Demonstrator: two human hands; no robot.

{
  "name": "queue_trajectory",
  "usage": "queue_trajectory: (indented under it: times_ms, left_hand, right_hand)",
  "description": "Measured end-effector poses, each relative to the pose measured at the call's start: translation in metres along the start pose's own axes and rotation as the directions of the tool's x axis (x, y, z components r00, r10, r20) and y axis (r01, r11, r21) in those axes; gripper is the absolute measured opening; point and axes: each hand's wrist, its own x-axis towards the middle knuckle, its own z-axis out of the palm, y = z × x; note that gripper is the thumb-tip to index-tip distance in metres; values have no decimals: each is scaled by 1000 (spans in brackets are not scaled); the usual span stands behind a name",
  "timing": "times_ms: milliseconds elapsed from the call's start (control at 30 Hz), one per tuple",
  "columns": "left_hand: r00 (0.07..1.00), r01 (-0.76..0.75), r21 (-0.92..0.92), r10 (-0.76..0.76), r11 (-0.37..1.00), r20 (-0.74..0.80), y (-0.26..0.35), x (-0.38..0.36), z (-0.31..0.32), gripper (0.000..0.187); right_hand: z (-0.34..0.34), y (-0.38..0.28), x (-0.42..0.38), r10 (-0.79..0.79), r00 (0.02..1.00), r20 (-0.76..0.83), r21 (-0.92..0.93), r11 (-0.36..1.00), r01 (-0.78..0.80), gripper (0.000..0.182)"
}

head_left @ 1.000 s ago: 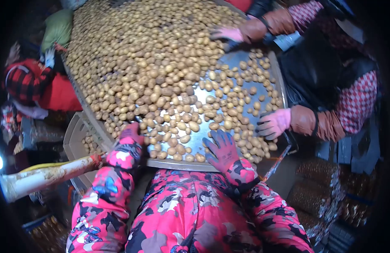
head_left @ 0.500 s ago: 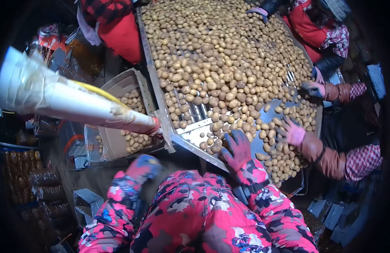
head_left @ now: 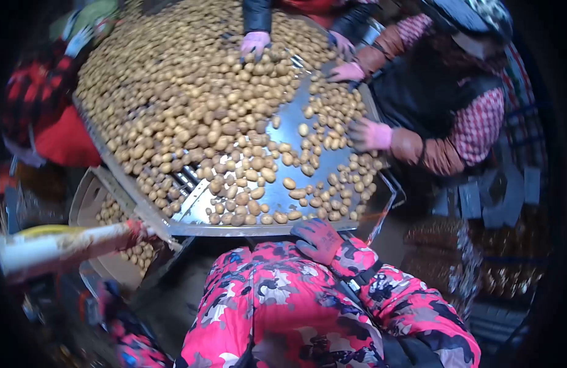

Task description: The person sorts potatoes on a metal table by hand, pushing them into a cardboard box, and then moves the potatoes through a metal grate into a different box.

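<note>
Down at the near rim of the metal sorting table, the right hand in a knit glove curled loosely, holding nothing, just beside small, rounded, dull-skinned potatoes heaped away toward upper left.

Red-gloved right hand resting at near rim of slanted metal tabletop heaped with small tan potatoes, co-workers' pink-gloved hands among them.
</note>
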Motion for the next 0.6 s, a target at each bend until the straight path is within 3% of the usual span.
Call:
queue_trajectory:
  times_ms: [67, 100, 133, 200, 267, 333, 367, 433, 500, 533, 567, 600]
  left_hand:
    - [932, 157, -399, -2, 903, 361, 78, -32, 40, 55]
    - [869, 158, -421, 76, 893, 488, 115, -45, 63, 58]
    - [805, 65, -386, 181, 920, 566, 149, -60, 88, 61]
    - [689, -421, -236, 478, 876, 545, 202, -73, 138, 75]
    - [546, -801, 65, 683, 595, 486, 244, -56, 179, 82]
    - [673, -702, 381, 388, 601, 629, 294, -50, 214, 102]
    - [691, -624, 370, 265, 688, 673, 312, -52, 235, 115]
    - [681, -625, 350, 268, 698, 681, 324, -64, 271, 132]
    - [569, -789, 300, 453, 537, 686, 336, -75, 290, 131]
    - [672, -652, 407, 238, 640, 702, 357, -100, 295, 119]
    - [577, -596, 197, 243, 779, 780, 368, -115, 306, 112]
    - [513, -658, 136, 308, 740, 801, 368, -122, 323, 105]
  right_hand:
    - [4, 10, -29, 63, 996, -62, 14, 998, -62, 46]
    - [10, 18, -40, 92, 992, -81, 12, 996, -91, 47]
    - [14, 24, -48, 115, 989, -95, 16, 993, -114, 47]
    - [8, 29, -47, 115, 990, -81, 91, 990, -108, 49]
    - [12, 35, -49, 121, 989, -85, 150, 983, -108, 50]
    - [13, 40, -58, 122, 987, -103, 159, 982, -105, 51]
    - [11, 45, -62, 114, 987, -111, 151, 984, -97, 52]
    - [19, 62, -78, 148, 975, -163, 167, 979, -121, 54]
    - [26, 69, -93, 180, 955, -235, 172, 975, -141, 56]
    - [24, 72, -98, 178, 954, -241, 172, 975, -139, 56]
    - [21, 76, -103, 174, 954, -244, 170, 976, -135, 56]
    - [18, 79, -106, 171, 953, -249, 168, 977, -131, 56]
